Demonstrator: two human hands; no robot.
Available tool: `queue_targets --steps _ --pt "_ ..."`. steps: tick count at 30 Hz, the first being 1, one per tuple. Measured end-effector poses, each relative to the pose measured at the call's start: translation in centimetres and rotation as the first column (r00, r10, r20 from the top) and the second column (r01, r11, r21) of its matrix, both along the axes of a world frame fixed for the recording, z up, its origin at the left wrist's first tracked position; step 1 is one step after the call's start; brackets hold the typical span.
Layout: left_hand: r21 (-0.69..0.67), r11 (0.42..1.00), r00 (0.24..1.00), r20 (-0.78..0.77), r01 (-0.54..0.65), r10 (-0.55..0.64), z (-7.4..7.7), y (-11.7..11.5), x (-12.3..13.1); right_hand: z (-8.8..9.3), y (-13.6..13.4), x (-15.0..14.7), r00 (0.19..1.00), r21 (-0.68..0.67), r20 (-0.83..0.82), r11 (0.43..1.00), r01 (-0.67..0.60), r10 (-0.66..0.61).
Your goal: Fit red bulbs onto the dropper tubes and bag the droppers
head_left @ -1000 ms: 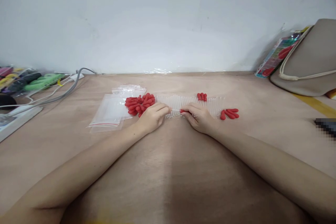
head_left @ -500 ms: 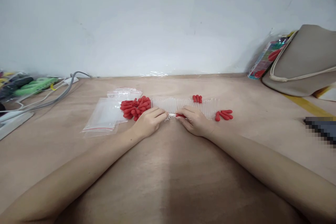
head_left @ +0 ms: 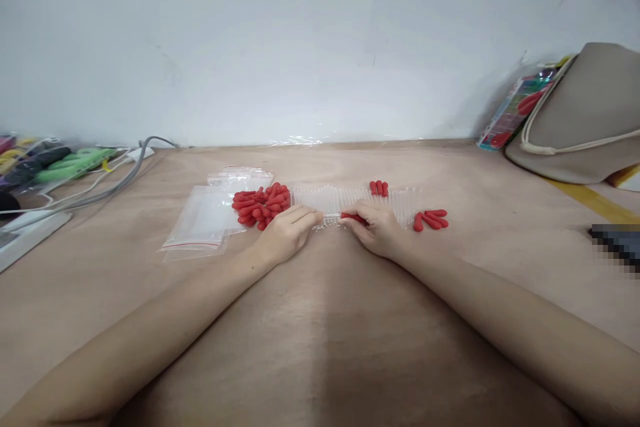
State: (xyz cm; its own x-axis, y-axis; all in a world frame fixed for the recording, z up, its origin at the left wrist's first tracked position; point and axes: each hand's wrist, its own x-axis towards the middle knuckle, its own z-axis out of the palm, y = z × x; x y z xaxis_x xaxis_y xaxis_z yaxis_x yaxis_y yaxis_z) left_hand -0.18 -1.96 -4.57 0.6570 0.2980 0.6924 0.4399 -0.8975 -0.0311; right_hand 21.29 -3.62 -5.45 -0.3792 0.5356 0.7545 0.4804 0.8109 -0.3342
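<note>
My left hand is closed, its fingertips pinching the left end of a thin clear glass tube. In my right hand, also closed, a red rubber dropper bulb is gripped, meeting the tube's right end. How far the tube sits inside the bulb cannot be made out. Just beyond both hands lies a long row of clear glass tubes. A heap of red bulbs rests by my left hand. Several loose red bulbs lie right of my right hand, and three red bulbs sit at the row's far edge.
Clear zip bags lie flat at the left. Grey and white cables and a green item are at the far left. On the right stand a grey drawstring bag and a colourful package against the wall.
My right fingers have shifted back along the red bulb, so more of it shows. My left hand keeps its pinch on the tube. The whole view has moved slightly.
</note>
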Motion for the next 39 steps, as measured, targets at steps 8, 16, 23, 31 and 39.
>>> queue_targets --steps 8,16,23,31,39 --pt "0.110 0.994 0.998 -0.067 0.026 -0.018 -0.04 -0.09 0.00 0.15 -0.24 -0.05 0.999 -0.067 -0.028 0.997 -0.029 0.027" --pt "0.261 0.963 0.994 -0.109 0.059 -0.032 0.27 -0.02 0.13 0.27 -0.35 -0.16 0.999 -0.178 -0.037 0.984 -0.029 0.023" --pt "0.305 0.950 0.989 -0.149 0.065 -0.020 0.79 -0.11 0.41 0.57 -0.23 0.14 0.986 -0.060 0.148 0.996 -0.063 0.072" --pt "-0.021 1.000 1.000 -0.019 0.017 -0.018 0.18 -0.44 0.37 0.52 0.30 0.18 0.996 0.141 0.088 0.990 -0.025 0.013" --pt "-0.090 0.996 1.000 0.009 0.014 -0.013 0.04 -0.41 0.36 0.52 -0.11 0.19 0.998 0.193 0.062 0.981 0.008 -0.020"
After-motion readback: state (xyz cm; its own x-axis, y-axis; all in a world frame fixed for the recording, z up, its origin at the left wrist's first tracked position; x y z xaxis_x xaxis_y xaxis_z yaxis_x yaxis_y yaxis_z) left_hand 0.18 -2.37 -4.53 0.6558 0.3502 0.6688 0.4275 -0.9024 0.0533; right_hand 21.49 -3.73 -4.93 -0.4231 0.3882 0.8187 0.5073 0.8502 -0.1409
